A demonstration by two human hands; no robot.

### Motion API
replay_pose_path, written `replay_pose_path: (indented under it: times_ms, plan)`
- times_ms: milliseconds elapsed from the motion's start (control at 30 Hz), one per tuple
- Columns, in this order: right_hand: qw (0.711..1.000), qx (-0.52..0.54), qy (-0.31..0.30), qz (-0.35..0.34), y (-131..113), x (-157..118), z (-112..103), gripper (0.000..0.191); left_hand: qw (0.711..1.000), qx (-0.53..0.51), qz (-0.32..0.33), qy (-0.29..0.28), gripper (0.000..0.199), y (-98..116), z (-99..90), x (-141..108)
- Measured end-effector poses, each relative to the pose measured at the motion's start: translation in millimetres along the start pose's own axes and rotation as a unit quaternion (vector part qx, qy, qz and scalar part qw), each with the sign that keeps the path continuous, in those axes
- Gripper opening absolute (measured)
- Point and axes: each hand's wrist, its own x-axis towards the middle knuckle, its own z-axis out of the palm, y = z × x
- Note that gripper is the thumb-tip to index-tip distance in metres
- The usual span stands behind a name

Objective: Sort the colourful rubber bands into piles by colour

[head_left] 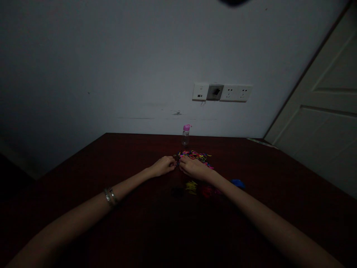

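A loose pile of small, many-coloured bands or clips (196, 154) lies on the dark red table (134, 149). At the pile's left edge is my left hand (164, 165), its fingers curled together; whatever they hold is too small to name. My right hand (192, 167) rests over the front left of the pile, fingertips pressed together and close to those of my left hand. What is between them is hidden. Nearer to me lie a yellow group of the small pieces (191, 187) and a dim red group (206, 191).
Behind the pile stands a clear bottle with a pink lid (185, 136). A blue item (238, 183) lies right of my right forearm. The wall with sockets (235, 93) borders the table's back, and a panelled door (323, 100) is at the right.
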Motion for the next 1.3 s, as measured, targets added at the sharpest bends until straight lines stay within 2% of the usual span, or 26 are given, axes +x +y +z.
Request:
replay_pose_path:
  times_ms: [167, 300, 500, 633, 767, 933, 1133, 1300]
  plan:
    - [0.997, 0.069, 0.044, 0.008, 0.0, -9.2, -9.8, 0.018, 0.998, -0.059, -0.003, 0.010, 0.011, 3.2, -15.0, -8.4]
    - [0.985, 0.169, 0.029, -0.011, -10.6, -21.2, -23.9, 0.010, 0.994, -0.104, -0.017, -0.015, 0.011, 15.8, -29.4, -25.6]
    - [0.970, 0.237, -0.033, -0.032, -32.5, -29.3, -21.6, 0.008, 0.988, -0.124, 0.007, -0.094, 0.011, 34.6, -23.2, -51.2]
    - [0.965, 0.256, -0.040, -0.025, -33.5, -31.1, -21.1, 0.012, 0.986, -0.125, 0.013, -0.109, 0.014, 42.4, -21.0, -55.5]
    - [0.956, 0.292, -0.022, -0.004, -26.0, -35.8, -25.8, 0.011, 0.985, -0.152, -0.005, -0.083, 0.017, 42.0, -25.0, -48.1]
    - [0.940, 0.339, -0.024, 0.023, -22.2, -44.8, -27.1, 0.010, 0.983, -0.171, -0.050, -0.039, 0.017, 28.0, -22.5, -28.9]
    - [0.916, 0.396, -0.007, 0.061, -13.2, -52.4, -26.7, 0.016, 0.993, -0.102, -0.050, 0.000, 0.018, 7.0, -11.7, -3.8]
    - [0.942, 0.311, 0.022, 0.121, 11.7, -50.5, -18.1, 0.015, 0.999, 0.020, -0.030, -0.018, 0.021, 10.2, -10.2, 12.6]
